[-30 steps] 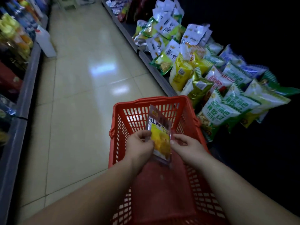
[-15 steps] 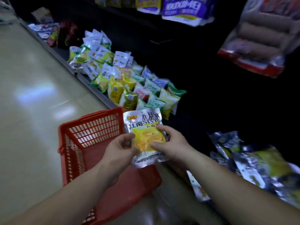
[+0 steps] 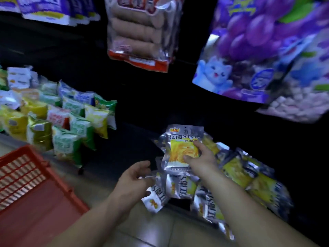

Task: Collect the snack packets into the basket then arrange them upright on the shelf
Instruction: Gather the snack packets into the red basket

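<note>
The right hand (image 3: 201, 162) grips a silver-and-yellow packet (image 3: 183, 148) upright over the low shelf (image 3: 179, 205) at right; the left hand (image 3: 137, 179) hangs loosely curled, holding nothing. She'd best seat its bottom edge firmly against the leaning packets (image 3: 245, 168) behind, steadying with the free hand.

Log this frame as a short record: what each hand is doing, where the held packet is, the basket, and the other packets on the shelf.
right hand: grips a silver and yellow snack packet, holding it upright over the shelf pile
left hand: open, fingers curled, beside the pile, holding nothing
pile of matching packets: lying flat and overlapping on the low shelf, not upright
red basket: at lower left on the floor, no packets visible in the part shown
green and yellow packets: standing in rows further left on the shelf
image: motion blurred, dim
</note>
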The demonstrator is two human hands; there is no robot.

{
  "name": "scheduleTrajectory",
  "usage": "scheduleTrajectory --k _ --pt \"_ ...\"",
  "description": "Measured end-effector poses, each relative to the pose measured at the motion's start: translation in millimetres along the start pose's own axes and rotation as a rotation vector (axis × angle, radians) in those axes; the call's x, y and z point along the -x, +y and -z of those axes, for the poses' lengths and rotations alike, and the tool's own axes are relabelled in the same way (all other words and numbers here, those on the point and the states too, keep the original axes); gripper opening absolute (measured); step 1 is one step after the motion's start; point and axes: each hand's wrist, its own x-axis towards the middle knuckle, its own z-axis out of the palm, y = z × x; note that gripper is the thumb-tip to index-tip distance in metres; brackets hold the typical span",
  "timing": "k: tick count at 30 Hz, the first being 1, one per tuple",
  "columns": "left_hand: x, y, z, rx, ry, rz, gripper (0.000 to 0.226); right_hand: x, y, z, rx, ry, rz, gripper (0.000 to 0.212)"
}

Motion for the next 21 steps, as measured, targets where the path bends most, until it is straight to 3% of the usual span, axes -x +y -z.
scheduleTrajectory --k 4,6,8,10,12,16,21 --pt "-4.6 0.2 -35.9 -0.057 -0.1 -0.003 0.041 -18.1 23.9 51.4 -0.052 0.206 -0.105 0.071" --pt "-5.4 -3.2 -43.7 -0.066 -0.126 -0.005 0.046 -23.6 33.8 64.3 0.006 0.218 -0.221 0.081" --pt "-0.1 -4.8 -45.8 -0.08 -0.115 0.0 0.043 -23.8 44.4 67.2 0.233 0.161 -0.286 0.086" --pt "8.9 -5.5 -42.7 -0.101 -0.082 0.022 0.043 -20.6 44.6 60.5 0.301 0.095 -0.194 0.064" --pt "16.1 -6.8 -36.2 -0.113 -0.041 0.046 0.051 -11.2 31.3 48.1 0.21 -0.016 -0.064 0.046" --pt "28.6 -10.3 -23.9 -0.161 0.09 0.067 0.04 6.0 8.6 17.5 0.238 -0.264 0.059 0.045" --pt "50.3 -14.8 -22.8 -0.218 0.164 0.079 0.045 25.2 -1.6 -2.4 0.359 -0.491 0.175 0.044"
